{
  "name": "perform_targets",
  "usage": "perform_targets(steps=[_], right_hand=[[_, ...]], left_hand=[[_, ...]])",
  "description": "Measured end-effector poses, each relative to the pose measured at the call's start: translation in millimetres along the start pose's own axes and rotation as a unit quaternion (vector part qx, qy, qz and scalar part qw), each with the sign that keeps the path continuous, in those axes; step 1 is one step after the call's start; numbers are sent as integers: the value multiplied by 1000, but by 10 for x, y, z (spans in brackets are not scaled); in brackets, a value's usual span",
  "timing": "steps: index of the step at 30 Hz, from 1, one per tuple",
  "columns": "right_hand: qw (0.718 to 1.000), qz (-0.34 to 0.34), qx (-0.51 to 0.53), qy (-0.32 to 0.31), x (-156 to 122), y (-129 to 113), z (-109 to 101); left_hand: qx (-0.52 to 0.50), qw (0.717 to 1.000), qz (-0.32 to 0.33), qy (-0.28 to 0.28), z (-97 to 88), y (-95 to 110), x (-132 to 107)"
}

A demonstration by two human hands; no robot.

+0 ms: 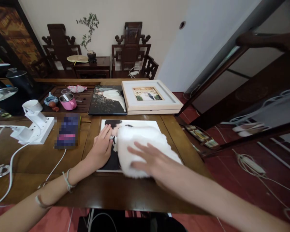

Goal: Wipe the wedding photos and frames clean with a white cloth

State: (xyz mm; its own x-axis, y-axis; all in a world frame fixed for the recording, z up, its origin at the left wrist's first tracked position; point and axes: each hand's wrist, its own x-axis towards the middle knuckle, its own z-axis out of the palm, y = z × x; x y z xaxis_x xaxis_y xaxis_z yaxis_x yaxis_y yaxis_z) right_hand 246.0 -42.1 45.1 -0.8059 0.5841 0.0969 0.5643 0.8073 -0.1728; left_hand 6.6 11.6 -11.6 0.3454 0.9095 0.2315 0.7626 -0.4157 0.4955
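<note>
On my feed, a brown wooden tabletop (99, 190) is carrying a photo panel (108, 164) near its front edge. Beyond the photo panel, a dark picture (106, 103) and a deep framed picture (149, 94) are resting side by side. Left of the photo panel, I am seeing a pixelated dark item (68, 131), then a white power strip (44, 131); a tea tray (84, 109) is sitting beyond and left.

Photo panel (109, 162) — partly hidden under white cloth (145, 135); right hand (152, 158) — blurred
</note>
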Motion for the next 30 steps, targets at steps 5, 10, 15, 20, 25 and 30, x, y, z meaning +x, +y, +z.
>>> perform_targets(steps=[5, 10, 15, 20, 25, 30], right_hand=[[998, -43, 36, 3, -295, -442, 103], [998, 22, 56, -37, 44, -73, -61], [998, 46, 52, -5, 508, 571, -148], [999, 36, 21, 16, 648, 795, -128], [999, 36, 16, 11, 278, 297, -18], [998, -13, 37, 43, -276, -431, 146]], left_hand=[[4, 1000, -6, -17, -24, 20, 8], [0, 999, 1, -43, -67, 20, 7], [3, 999, 4, -34, -73, 8, 20], [-6, 999, -9, -31, -77, 0, 28], [-11, 1000, 0, -16, -47, -20, 20], [-3, 1000, -9, -22, -34, 11, 18]])
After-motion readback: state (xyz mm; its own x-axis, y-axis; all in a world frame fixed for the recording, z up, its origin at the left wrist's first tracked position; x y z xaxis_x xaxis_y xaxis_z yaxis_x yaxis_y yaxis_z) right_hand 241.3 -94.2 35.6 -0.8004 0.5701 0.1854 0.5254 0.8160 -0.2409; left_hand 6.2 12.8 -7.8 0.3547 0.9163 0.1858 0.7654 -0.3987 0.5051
